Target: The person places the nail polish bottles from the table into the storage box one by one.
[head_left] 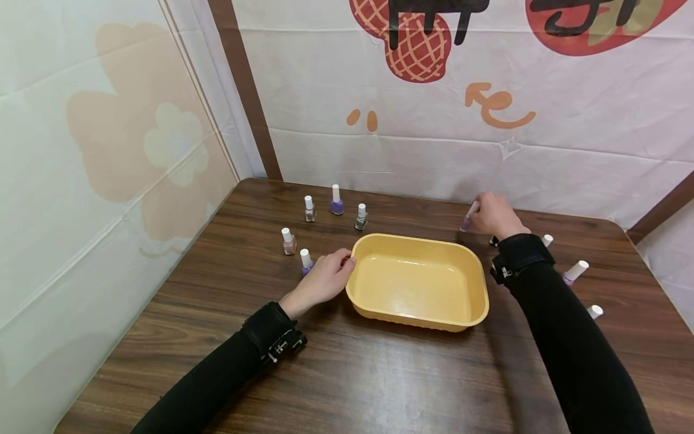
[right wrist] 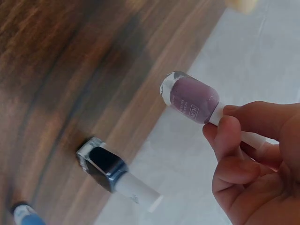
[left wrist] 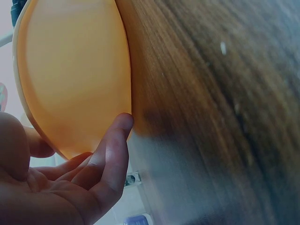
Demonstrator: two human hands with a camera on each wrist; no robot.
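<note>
My left hand (head_left: 324, 278) grips the left end of a yellow plastic basin (head_left: 414, 286), thumb at its rim and fingers against the outer wall in the left wrist view. Past the basin's far right corner, my right hand (head_left: 494, 216) pinches a mauve nail polish bottle (right wrist: 194, 98) by its white cap. That bottle is tilted, its base pointing away from the fingers. Beside it in the right wrist view stands a black nail polish bottle (right wrist: 103, 164) with a white cap, mostly hidden by my wrist in the head view. The basin holds nothing.
Left of the basin stand several nail polish bottles, among them a purple one (head_left: 337, 207), a pinkish one (head_left: 290, 244) and a dark glittery one (head_left: 361, 219). More white-capped bottles, one purple (head_left: 575, 273), stand near my right forearm. A printed cloth (head_left: 325, 157) hangs behind the wooden table (head_left: 347, 386).
</note>
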